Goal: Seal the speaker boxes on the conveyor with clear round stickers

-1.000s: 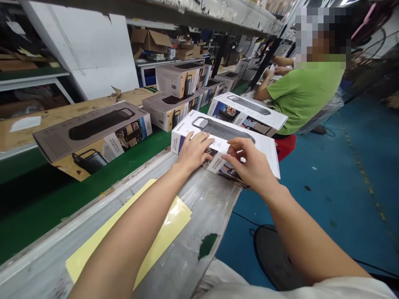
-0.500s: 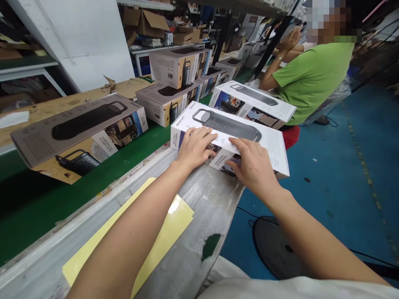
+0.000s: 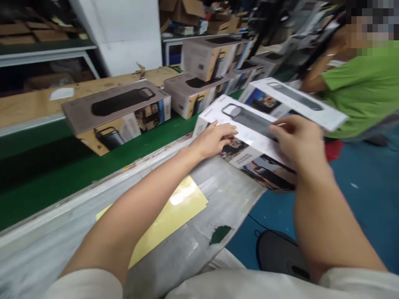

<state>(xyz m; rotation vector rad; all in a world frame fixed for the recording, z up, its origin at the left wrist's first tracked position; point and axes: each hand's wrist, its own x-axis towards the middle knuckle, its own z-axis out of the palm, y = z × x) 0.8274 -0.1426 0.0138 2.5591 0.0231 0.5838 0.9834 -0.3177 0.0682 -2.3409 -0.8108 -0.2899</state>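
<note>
A white printed box [image 3: 249, 141] with a dark handled speaker pictured on top stands at the near edge of the plastic-covered bench. My left hand [image 3: 215, 139] rests on its left front edge, fingers spread and the thumb over the picture side. Over the right part of the same box is my right hand [image 3: 299, 139], slightly blurred, with thumb and fingertips drawn together in a pinch. Whatever may be between those fingertips is too small or hidden. Just behind stands a second white box [image 3: 293, 99].
Yellow glossy sheets [image 3: 183, 207] lie on the bench [image 3: 187, 253] under my left forearm. A grey-brown speaker box [image 3: 121, 112] and several similar boxes stand on the green belt [image 3: 34, 174]. A person in a green shirt [image 3: 368, 87] sits at the right.
The view has swung left, so the scene appears further right. My right hand has moved from the box's front edge to above its top, its fingers closing. My left hand stays on the box.
</note>
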